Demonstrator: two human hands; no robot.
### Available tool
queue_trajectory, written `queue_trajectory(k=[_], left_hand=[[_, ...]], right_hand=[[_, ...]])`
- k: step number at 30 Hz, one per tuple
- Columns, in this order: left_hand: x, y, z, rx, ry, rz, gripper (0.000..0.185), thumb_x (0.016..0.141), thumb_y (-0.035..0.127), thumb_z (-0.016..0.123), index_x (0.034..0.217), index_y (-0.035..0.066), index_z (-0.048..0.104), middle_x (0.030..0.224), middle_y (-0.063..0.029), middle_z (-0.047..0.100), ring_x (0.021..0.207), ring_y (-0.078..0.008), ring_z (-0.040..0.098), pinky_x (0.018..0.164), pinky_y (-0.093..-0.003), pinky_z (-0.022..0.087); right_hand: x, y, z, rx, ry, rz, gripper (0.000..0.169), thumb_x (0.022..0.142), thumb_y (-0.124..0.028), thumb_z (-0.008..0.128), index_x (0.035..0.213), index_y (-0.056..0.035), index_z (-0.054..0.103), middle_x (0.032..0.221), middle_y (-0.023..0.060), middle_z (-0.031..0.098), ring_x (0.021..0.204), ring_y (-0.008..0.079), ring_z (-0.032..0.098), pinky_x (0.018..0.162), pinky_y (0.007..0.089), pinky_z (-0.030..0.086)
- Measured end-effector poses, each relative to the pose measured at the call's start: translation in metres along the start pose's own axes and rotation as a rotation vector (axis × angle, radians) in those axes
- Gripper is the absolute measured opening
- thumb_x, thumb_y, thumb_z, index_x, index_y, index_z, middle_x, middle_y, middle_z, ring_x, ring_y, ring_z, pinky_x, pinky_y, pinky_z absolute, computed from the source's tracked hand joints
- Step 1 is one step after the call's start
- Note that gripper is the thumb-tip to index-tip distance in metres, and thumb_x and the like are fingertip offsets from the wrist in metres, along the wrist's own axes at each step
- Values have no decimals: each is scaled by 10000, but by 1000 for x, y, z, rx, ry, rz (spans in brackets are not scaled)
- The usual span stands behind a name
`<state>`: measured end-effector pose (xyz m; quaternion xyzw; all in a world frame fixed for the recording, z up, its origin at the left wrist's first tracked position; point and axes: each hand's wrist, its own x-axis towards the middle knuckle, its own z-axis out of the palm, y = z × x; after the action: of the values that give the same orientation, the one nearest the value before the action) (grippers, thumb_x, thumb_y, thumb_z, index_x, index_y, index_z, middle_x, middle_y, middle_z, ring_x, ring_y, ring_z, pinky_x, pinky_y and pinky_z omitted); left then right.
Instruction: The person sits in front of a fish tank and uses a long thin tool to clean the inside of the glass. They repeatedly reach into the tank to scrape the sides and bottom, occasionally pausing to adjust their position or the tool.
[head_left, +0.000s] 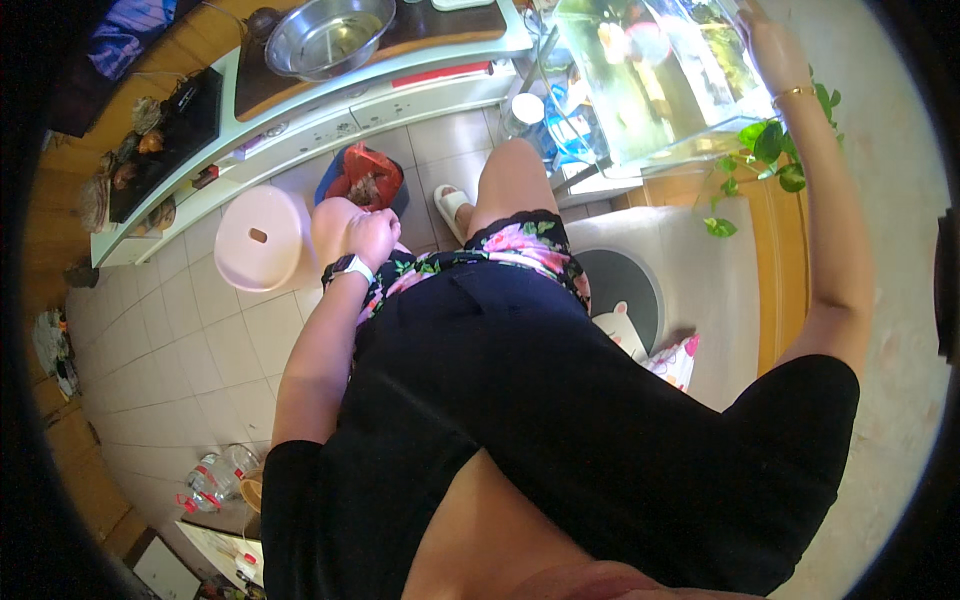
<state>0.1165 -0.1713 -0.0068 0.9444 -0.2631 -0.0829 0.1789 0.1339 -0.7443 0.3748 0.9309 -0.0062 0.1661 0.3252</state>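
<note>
My left hand (375, 236), with a white-strapped watch at the wrist, rests loosely curled by my left knee; nothing shows in its fingers. Up at the right, my right hand (778, 56) reaches to the far side edge of a glass aquarium (652, 154). Its fingertips are lost in glare, so I cannot tell whether they hold or only touch something. Greenish water and bright light fill the tank. Just beyond my left knee stands a blue bin with a red plastic bag (381, 169) in it. A stainless steel basin (300, 64) with some liquid sits on the cabinet top ahead.
A pink plastic stool (259, 240) stands on the tiled floor to my left. Below the tank are a lidded jar (527, 109) and blue packaging (568, 131). A trailing green plant (769, 142) hangs beside my right forearm. Plastic bottles (206, 476) stand behind at left.
</note>
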Motion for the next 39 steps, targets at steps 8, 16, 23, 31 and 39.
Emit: queue_trajectory(k=[8, 16, 23, 31, 39], left_hand=[[-1, -2, 2, 21, -31, -34, 116, 835, 218, 638, 814, 114, 686, 797, -101, 710, 789, -298, 676, 766, -442, 513], [1, 0, 1, 8, -19, -8, 106, 829, 211, 637, 809, 114, 673, 814, -98, 710, 814, -292, 673, 792, -433, 509], [-4, -3, 2, -9, 7, -18, 109, 830, 208, 629, 803, 111, 670, 798, -101, 708, 793, -295, 675, 778, -432, 511], [-1, -1, 2, 3, -5, -4, 107, 834, 197, 624, 804, 105, 669, 802, -106, 709, 794, -300, 676, 760, -434, 515], [-2, 0, 0, 6, -20, -15, 95, 838, 199, 635, 835, 112, 675, 829, -97, 711, 820, -294, 673, 767, -437, 511]], right_hand=[[-25, 18, -60, 282, -54, -81, 96, 875, -158, 639, 885, -65, 662, 806, 167, 670, 752, 373, 636, 662, 442, 502], [-40, 18, -62, 242, -172, -61, 93, 863, -159, 656, 913, -86, 686, 842, 137, 694, 769, 359, 650, 680, 422, 518], [-33, -5, -63, 472, -307, 4, 162, 902, -90, 571, 1001, -26, 682, 789, 164, 677, 726, 296, 674, 686, 391, 522], [-29, -15, -49, 557, -339, 62, 201, 926, -36, 498, 1011, 26, 670, 749, 158, 683, 697, 243, 676, 687, 380, 516], [-21, -24, -51, 712, -631, 132, 183, 965, -52, 501, 979, 21, 668, 678, 93, 661, 506, 138, 583, 487, 289, 463]])
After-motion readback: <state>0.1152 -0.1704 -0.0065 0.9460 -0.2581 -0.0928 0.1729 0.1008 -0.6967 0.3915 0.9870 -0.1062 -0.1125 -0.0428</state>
